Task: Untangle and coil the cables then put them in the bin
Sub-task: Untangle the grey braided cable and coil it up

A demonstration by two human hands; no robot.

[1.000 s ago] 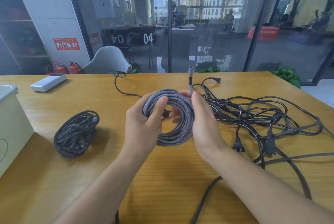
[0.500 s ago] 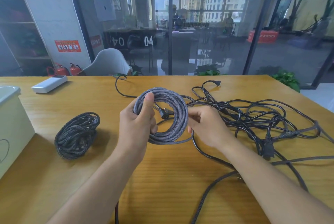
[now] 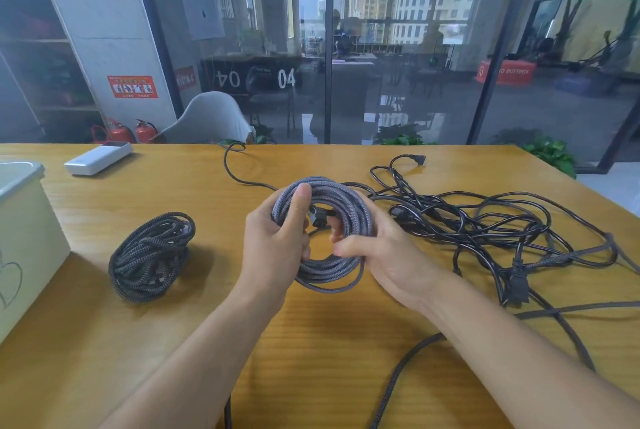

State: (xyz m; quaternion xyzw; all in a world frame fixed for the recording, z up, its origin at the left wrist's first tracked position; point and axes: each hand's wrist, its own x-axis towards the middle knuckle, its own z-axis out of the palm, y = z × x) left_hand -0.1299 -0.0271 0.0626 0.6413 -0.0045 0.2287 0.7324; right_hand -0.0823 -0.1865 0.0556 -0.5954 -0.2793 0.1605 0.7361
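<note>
Meanwhile, your left hand (image 3: 277, 241) kept its grasp on the grey braided coil (image 3: 325, 231), thumb laid up across the top of the loops and the other fingers curled behind them, just as it had half a second before. The coil stood on edge above the wooden table (image 3: 104, 342), held up in front of you, its dark plug (image 3: 317, 215) showing inside the ring.

What changed was your right hand (image 3: 388, 255). Half a second earlier it sat just off the coil's right edge, pinching a strand; by this moment it had closed in against the coil's lower right side, with the fingers curled round the loops there and the fingertips reaching into the ring. A second earlier that same hand lay flat along the coil's right side with a connector end sticking up above it; that end no longer stood up.

The coil also sat a little lower and nearer to you than half a second ago.

Elsewhere nothing had shifted: the dark braided coil (image 3: 150, 255) lay finished on the table to your left, the tangle of black cables (image 3: 485, 220) sprawled to your right, and the pale bin (image 3: 24, 238) stood at the table's left edge. The white block (image 3: 98, 157) lay at the far left.
</note>
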